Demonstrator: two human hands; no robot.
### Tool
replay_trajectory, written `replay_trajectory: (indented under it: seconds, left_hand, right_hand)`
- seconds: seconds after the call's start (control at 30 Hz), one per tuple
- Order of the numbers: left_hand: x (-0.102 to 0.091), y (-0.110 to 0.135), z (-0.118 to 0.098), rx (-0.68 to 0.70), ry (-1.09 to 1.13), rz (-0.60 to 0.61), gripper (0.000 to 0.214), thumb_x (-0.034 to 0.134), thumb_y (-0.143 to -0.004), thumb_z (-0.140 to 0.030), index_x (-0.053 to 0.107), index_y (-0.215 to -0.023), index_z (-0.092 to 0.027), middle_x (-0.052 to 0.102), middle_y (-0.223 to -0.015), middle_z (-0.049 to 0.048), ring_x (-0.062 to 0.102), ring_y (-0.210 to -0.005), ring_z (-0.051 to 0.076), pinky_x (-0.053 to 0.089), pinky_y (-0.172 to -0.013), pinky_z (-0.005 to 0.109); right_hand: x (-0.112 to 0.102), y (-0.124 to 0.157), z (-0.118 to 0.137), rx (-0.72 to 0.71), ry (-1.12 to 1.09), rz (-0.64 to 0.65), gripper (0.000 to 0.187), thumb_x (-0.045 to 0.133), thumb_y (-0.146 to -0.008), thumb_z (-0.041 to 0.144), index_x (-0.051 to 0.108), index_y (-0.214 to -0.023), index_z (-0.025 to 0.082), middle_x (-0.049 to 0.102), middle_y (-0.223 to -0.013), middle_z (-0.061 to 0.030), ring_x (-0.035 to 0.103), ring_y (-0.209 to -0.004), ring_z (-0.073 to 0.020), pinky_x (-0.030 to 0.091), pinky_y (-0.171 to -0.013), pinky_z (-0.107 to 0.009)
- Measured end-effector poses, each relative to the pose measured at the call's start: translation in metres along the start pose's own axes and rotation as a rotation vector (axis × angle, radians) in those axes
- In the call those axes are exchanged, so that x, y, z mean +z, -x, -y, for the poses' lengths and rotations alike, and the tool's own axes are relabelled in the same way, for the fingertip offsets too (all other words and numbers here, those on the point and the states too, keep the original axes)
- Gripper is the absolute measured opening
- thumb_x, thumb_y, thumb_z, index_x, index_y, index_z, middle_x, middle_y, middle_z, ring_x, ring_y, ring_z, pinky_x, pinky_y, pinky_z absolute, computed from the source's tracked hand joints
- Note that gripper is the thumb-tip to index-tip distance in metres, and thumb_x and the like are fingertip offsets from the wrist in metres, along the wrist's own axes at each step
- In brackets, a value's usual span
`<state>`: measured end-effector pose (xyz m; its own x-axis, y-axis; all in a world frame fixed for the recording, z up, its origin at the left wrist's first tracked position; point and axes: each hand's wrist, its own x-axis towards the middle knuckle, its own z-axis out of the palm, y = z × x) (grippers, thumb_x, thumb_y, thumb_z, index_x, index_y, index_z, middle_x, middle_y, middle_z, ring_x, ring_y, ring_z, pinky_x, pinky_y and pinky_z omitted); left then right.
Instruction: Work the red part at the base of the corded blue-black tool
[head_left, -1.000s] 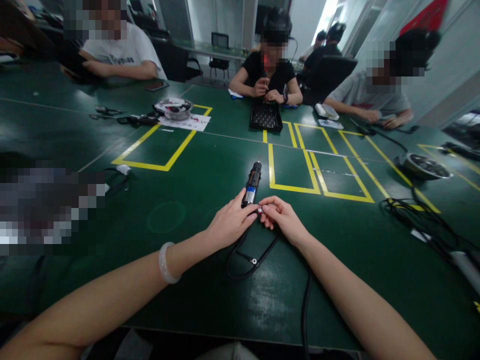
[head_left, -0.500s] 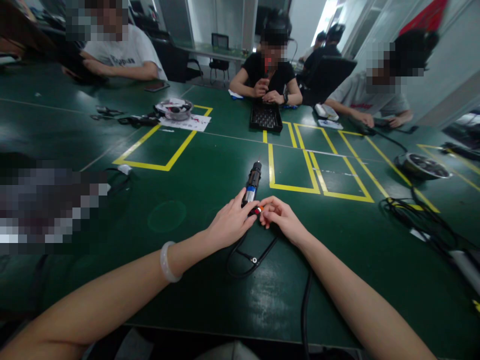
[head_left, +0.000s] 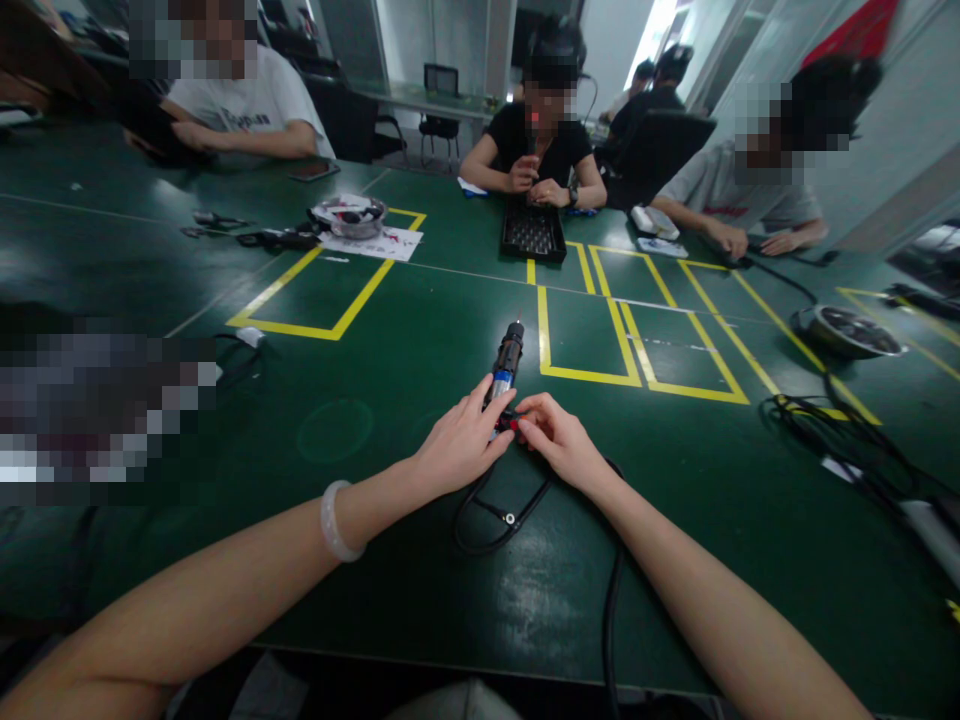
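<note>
From afar I see the tool (head_left: 508, 352) at the frame's centre, its long axis running up and slightly right from the nearer left hand (head_left: 456, 447), which touches its lower end, the right hand (head_left: 561, 440) close beside at a small red part (head_left: 514, 424), and whether either grips I cannot tell.

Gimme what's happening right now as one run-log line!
left hand: on tool | right hand: at red bit | tool tip: pointing away | cable: looped on table
</note>
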<state>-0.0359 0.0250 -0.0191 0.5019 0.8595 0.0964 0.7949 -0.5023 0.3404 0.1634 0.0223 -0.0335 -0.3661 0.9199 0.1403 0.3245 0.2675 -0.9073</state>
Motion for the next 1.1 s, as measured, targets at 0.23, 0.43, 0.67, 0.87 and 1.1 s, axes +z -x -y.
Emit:
replay_trajectory:
  seconds: [0.23,0.43,0.67,0.87,1.1]
  left_hand:
    - [-0.001,0.000,0.001,0.010,0.006,0.007,0.057,0.042,-0.099,-0.041,0.036,-0.153,-0.022,0.023,-0.162,0.0171,0.041,-0.140,0.033,0.042,-0.108,0.048]
    - [0.001,0.001,0.002,0.022,0.011,-0.012,0.056,0.041,-0.100,-0.043,0.037,-0.152,-0.022,0.023,-0.162,0.0164,0.043,-0.139,0.033,0.042,-0.109,0.047]
    - [-0.002,0.001,0.000,0.027,0.012,-0.009,0.048,0.041,-0.100,-0.042,0.045,-0.145,-0.025,0.023,-0.161,0.0161,0.047,-0.136,0.032,0.044,-0.106,0.047]
    - [-0.007,0.001,-0.002,0.022,0.005,-0.013,0.041,0.043,-0.099,-0.047,0.053,-0.133,-0.027,0.029,-0.157,0.0147,0.053,-0.129,0.032,0.047,-0.102,0.047]
    - [-0.010,-0.005,-0.008,-0.011,-0.043,-0.039,0.037,0.049,-0.095,-0.051,0.061,-0.120,-0.027,0.038,-0.149,0.0127,0.058,-0.118,0.031,0.049,-0.096,0.047]
  right_hand:
    - [-0.010,-0.001,0.003,-0.099,0.265,0.088,0.018,0.057,-0.092,0.024,0.057,-0.109,0.020,0.065,-0.090,-0.0026,0.057,-0.068,-0.0134,0.045,-0.063,-0.026]
    - [-0.013,-0.002,0.003,-0.210,0.384,0.092,0.011,0.059,-0.090,0.019,0.061,-0.102,0.019,0.060,-0.097,-0.0060,0.060,-0.080,-0.0165,0.048,-0.071,-0.029]
    - [-0.007,0.000,0.002,-0.206,0.393,0.072,0.009,0.058,-0.088,0.014,0.062,-0.095,0.019,0.061,-0.090,-0.0039,0.057,-0.076,-0.0151,0.046,-0.069,-0.028]
    - [-0.013,-0.005,-0.001,0.061,-0.192,-0.015,0.021,0.058,-0.092,0.037,0.066,-0.095,0.018,0.068,-0.088,-0.0054,0.064,-0.080,-0.0173,0.051,-0.069,-0.030]
    - [-0.021,-0.011,-0.009,0.274,-0.681,-0.084,0.037,0.065,-0.085,0.052,0.071,-0.088,0.015,0.071,-0.087,-0.0089,0.067,-0.079,-0.0180,0.056,-0.071,-0.031]
